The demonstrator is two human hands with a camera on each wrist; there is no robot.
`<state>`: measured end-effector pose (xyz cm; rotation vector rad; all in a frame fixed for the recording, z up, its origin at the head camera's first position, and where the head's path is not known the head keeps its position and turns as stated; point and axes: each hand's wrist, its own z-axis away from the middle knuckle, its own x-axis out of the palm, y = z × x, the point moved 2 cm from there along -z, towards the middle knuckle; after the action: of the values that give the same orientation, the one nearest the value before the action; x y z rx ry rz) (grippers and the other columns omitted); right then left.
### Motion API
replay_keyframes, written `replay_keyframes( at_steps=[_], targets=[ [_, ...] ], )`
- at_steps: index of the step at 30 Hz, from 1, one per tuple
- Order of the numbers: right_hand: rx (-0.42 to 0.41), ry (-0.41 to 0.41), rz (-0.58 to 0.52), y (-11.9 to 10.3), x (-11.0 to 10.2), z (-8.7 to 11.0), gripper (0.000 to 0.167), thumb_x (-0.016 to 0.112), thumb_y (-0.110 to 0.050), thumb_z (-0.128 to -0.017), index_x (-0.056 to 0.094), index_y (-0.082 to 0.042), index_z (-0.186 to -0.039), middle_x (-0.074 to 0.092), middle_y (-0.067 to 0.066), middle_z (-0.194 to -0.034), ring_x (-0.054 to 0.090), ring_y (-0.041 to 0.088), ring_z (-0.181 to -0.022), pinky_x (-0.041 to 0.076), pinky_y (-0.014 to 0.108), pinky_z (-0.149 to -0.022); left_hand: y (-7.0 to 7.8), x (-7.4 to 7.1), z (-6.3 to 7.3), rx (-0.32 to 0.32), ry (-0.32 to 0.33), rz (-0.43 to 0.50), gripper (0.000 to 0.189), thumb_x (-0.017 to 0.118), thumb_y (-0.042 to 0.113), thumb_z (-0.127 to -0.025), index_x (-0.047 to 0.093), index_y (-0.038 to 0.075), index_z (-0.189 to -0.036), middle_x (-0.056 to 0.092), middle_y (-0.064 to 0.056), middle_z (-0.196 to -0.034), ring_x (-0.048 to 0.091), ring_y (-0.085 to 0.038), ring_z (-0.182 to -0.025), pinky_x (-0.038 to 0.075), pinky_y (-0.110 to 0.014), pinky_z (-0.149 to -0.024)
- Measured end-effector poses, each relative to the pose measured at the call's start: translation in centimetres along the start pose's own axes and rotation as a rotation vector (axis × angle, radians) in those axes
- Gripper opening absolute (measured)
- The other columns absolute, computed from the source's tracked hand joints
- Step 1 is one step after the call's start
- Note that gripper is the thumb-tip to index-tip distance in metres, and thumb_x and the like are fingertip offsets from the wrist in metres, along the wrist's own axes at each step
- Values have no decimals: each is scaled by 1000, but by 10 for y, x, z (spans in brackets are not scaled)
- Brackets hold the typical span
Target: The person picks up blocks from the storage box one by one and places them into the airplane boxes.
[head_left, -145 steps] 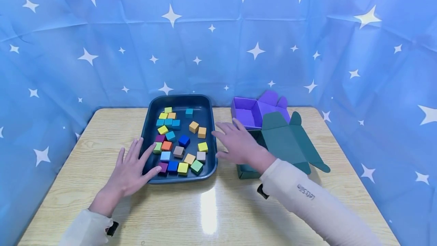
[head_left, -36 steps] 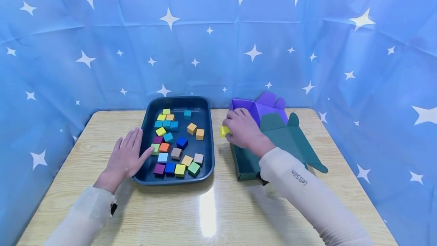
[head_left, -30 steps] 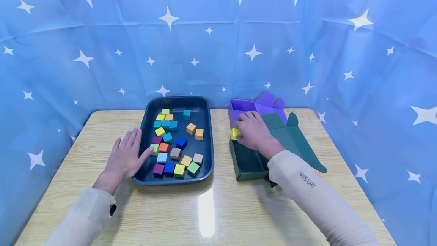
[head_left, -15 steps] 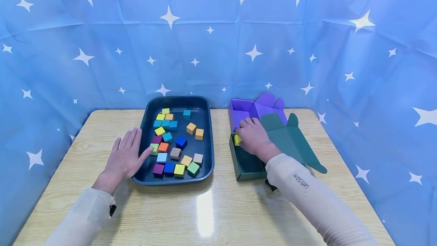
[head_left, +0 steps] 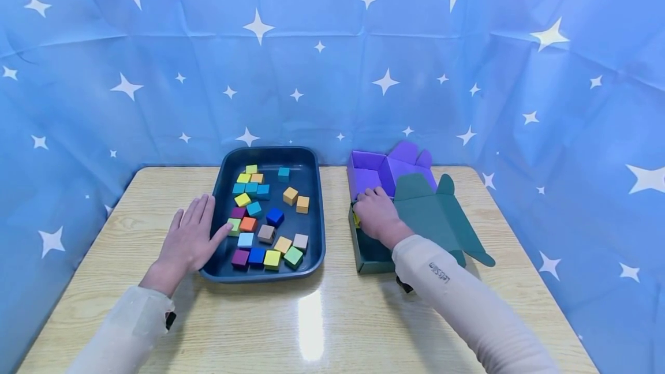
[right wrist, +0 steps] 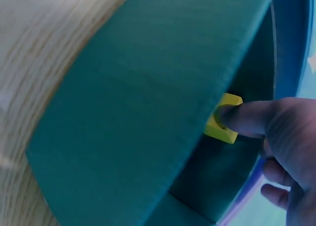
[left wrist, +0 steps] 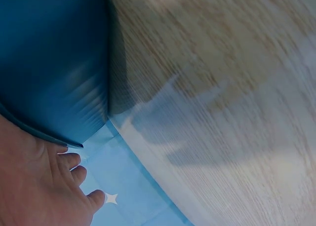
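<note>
My right hand (head_left: 379, 215) reaches into the open dark green box (head_left: 358, 250) near its back left corner and holds a yellow cube (right wrist: 222, 132). In the right wrist view the thumb lies on the cube, below the top of the box wall (right wrist: 123, 112); the cube's far side is hidden. My left hand (head_left: 189, 241) rests at the left rim of a dark blue tray (head_left: 320, 229), fingers straight, thumb over the edge by a light green cube (head_left: 234, 227). Several coloured cubes lie in the tray, among them a dark blue cube (head_left: 275, 217) and an orange cube (head_left: 248, 224).
An open purple box (head_left: 353, 180) stands behind the green one. The green lid (head_left: 433, 218) is folded out to the right, with its flaps spread. A strip of wooden table (head_left: 337, 281) separates tray and boxes. A blue star-patterned cloth (head_left: 312, 74) hangs behind.
My right hand went from beside the tray, carried the yellow cube right to the green box, and lowered it inside. My left hand drew back slightly and stays at the tray's rim.
</note>
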<state>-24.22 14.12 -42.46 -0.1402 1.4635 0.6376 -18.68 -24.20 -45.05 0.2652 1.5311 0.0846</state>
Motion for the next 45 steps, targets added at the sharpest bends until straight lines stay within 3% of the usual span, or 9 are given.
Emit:
replay_keyframes(
  at_steps=[7, 14, 18, 25, 30, 35, 40, 45],
  targets=[
    [20, 4, 12, -3, 6, -3, 5, 72, -23, -86, 72, -19, -85, 69, 1, -97, 54, 23, -89, 37, 38, -82, 0, 1, 1, 5, 4, 3, 91, 28, 67, -96, 5, 2, -156, 9, -25, -161, 8, -46, -148, 5, -67, -117],
    [16, 2, 6, -2, 3, -1, 9, 74, -28, -85, 73, -19, -88, 70, 1, -100, 56, 24, -93, 39, 39, -86, 0, 0, 1, 1, 5, 6, 90, 29, 66, -96, 5, 2, -156, 10, -25, -161, 9, -46, -148, 5, -67, -117],
    [25, 14, 1, 1, -8, 4, 12, 73, -30, -86, 74, -20, -91, 69, 1, -100, 56, 23, -93, 40, 39, -86, 1, 0, 0, 1, 5, 8, 90, 29, 65, -97, 5, 2, -156, 10, -25, -161, 9, -46, -148, 6, -67, -117],
    [41, 131, -56, 1, -40, 9, 20, 73, -34, -86, 75, -19, -101, 69, 2, -99, 56, 23, -93, 41, 39, -84, 0, -1, 0, -6, 3, 7, 90, 30, 65, -97, 4, 1, -155, 11, -25, -161, 9, -46, -148, 6, -67, -117],
    [23, 140, -126, -15, -54, 2, 29, 72, -37, -87, 73, -23, -112, 68, 0, -104, 54, 21, -94, 41, 37, -84, 0, 0, 0, 2, 1, 7, 90, 30, 65, -97, 4, 1, -155, 11, -25, -161, 8, -46, -148, 6, -67, -117],
    [-24, 109, -193, -41, -60, -9, 35, 72, -40, -86, 72, -21, -116, 65, 0, -108, 52, 21, -103, 41, 38, -92, 0, 1, 1, 3, 1, 10, 89, 31, 64, -97, 4, 2, -156, 10, -25, -161, 9, -46, -148, 6, -67, -117],
    [-100, 59, -151, -69, -61, -17, 40, 71, -46, -86, 71, -22, -118, 64, -2, -113, 50, 20, -106, 40, 39, -102, 1, 1, 0, 4, 6, 8, 90, 32, 64, -97, 4, 2, -156, 11, -25, -161, 9, -46, -148, 6, -67, -117],
    [-185, 7, -87, -90, -56, -20, 38, 67, -47, -88, 71, -22, -117, 64, -1, -123, 51, 19, -111, 39, 37, -103, 0, 0, 0, 3, 8, -2, 91, 30, 66, -96, 5, 2, -156, 11, -25, -161, 9, -46, -148, 6, -66, -118]
  ],
)
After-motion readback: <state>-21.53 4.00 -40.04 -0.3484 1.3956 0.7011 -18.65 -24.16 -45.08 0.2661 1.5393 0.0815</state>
